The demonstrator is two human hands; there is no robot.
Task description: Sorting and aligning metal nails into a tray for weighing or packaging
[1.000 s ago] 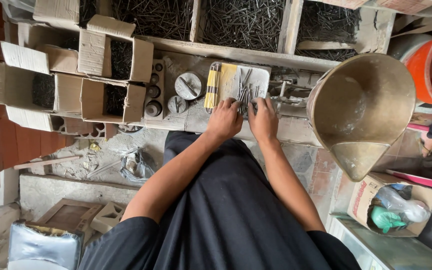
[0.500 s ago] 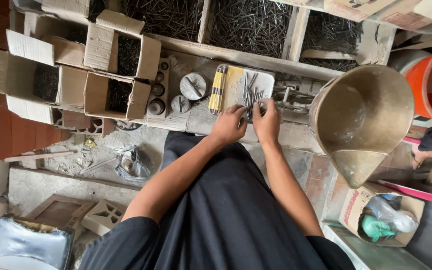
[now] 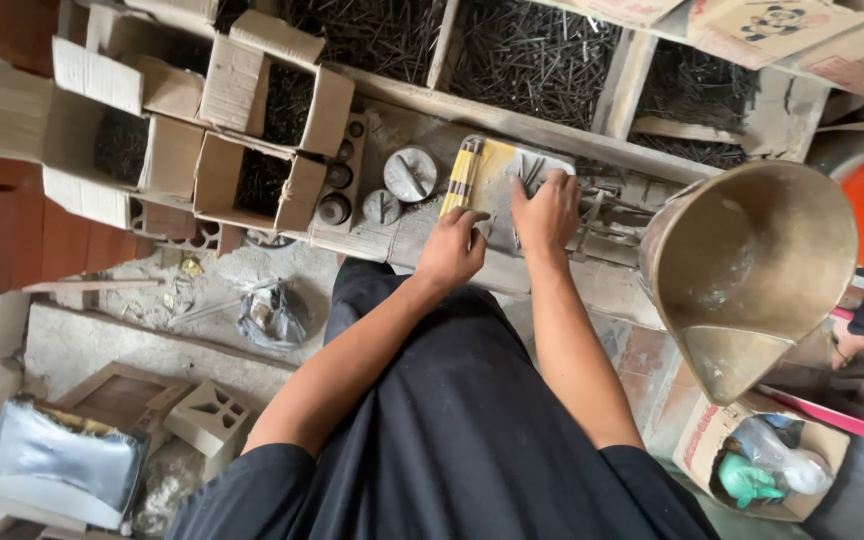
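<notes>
The bins along the back are lying full of dark nails, split by wooden dividers. The brass scoop is sitting empty at the right, just beside the work. The cardboard boxes at the left are standing open, holding more dark nails. On the surface, the pad with the yellow striped edge is carrying a few loose nails. The right hand is pressing down flat on the pad, fingers spread over the nails. The left hand is curling at the pad's near edge, seemingly pinching something small; what, I cannot tell. Sorting here probably goes best with the pad kept steady and the nails kept together under the palm. Round metal weights are resting left of the pad.
</notes>
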